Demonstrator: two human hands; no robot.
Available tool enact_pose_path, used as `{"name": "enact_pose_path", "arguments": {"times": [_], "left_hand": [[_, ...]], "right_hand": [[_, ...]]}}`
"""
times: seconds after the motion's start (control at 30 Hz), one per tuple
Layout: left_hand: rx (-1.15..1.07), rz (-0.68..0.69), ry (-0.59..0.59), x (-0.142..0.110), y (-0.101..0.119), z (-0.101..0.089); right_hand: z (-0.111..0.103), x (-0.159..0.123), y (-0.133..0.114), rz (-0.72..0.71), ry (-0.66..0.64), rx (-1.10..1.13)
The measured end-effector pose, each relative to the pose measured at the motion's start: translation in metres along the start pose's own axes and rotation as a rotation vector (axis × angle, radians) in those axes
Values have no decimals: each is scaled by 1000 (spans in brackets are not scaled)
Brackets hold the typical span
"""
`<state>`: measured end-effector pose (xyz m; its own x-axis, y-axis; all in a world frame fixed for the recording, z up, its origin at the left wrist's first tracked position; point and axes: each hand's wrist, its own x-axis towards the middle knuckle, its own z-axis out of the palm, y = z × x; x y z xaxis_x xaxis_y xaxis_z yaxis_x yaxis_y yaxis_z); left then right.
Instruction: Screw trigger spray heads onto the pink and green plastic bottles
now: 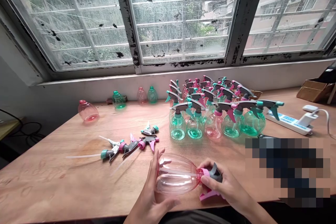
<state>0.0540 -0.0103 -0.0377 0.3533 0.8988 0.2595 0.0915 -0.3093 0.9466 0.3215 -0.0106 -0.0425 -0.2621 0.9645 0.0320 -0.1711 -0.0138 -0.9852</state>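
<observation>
A clear pink spray bottle (175,176) lies on its side near the table's front edge. My left hand (153,190) is wrapped round its body. My right hand (223,185) grips the grey and pink trigger sprayer head (211,178) at the bottle's neck, with its thin dip tube running inside the bottle. Several loose sprayer heads (128,146) with tubes lie on the table just behind my left hand.
Many assembled green and pink spray bottles (212,112) stand in rows at the back. Empty bottles (88,111) without heads sit left, by the window sill. A white power strip (288,121) with a plugged charger and a cardboard box (313,90) are at the right. A blurred patch covers the lower right.
</observation>
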Motion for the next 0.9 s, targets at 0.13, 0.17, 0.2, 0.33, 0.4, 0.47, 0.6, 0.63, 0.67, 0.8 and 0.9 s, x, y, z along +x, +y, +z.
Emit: {"name": "enact_pose_path", "arguments": {"times": [0.13, 0.17, 0.2, 0.33, 0.4, 0.47, 0.6, 0.63, 0.67, 0.8, 0.9], "left_hand": [[-48, -62, 3, 0, -4, -1], [-44, -64, 6, 0, -3, -1], [-36, -55, 7, 1, -2, 0], [6, 13, 9, 2, 6, 3], [22, 37, 11, 2, 9, 4], [32, 36, 11, 1, 10, 4], [31, -16, 3, 0, 6, 2], [25, -33, 0, 0, 5, 2], [19, -45, 0, 0, 4, 1], [14, -41, 10, 0, 4, 2], [21, 7, 22, 0, 8, 3]], "right_hand": [[0, 0, 0, -3, 7, 1], [0, 0, 0, -2, 8, 2], [0, 0, 0, -1, 9, 4], [0, 0, 0, 5, 19, 10], [1, 0, 0, 3, 27, 12], [1, 0, 0, 3, 32, 16], [2, 0, -1, 7, 31, 15], [2, -1, -1, 7, 31, 12], [2, -1, -2, 7, 32, 8], [2, -1, -3, 12, 27, -8], [2, -1, -3, 15, 26, -6]]}}
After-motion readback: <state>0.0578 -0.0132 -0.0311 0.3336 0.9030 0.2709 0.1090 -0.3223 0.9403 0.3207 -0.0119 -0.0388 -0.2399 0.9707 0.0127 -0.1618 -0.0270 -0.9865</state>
